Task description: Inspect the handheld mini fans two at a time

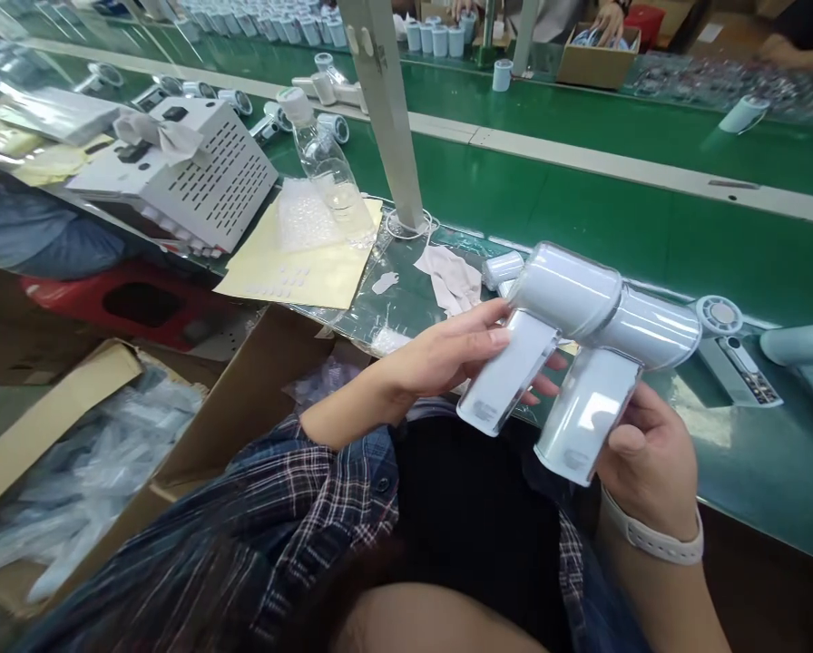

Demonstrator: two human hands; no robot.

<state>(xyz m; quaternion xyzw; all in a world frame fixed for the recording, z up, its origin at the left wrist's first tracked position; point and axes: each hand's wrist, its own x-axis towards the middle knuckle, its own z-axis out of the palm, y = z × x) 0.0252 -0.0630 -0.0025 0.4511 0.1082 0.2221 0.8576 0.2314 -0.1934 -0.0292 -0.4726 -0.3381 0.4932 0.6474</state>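
Observation:
Two pale blue-white, glossy hair dryers are held side by side in front of me, their barrels touching end to end and their handles slanting down. My left hand point(457, 349) is closed around the left hair dryer point(563, 288), with its thumb on the handle and some fingers behind. Around the handle of the right hair dryer point(658, 326) my right hand point(648, 458) is closed, a pale strap on its wrist. Just behind the left barrel lie a small wrapped cylinder point(503, 269) and a crumpled white cloth point(451, 277).
Right of my hands lie an open-handled dryer point(739, 363) and another dryer point(798, 345). A bottle point(335, 181) stands on yellow sheets point(243, 272), near a metal post point(389, 118) and a vented box point(216, 172). Below left, a carton point(195, 426) holds plastic bags. Co-workers' hands point(609, 23) appear across the green belt.

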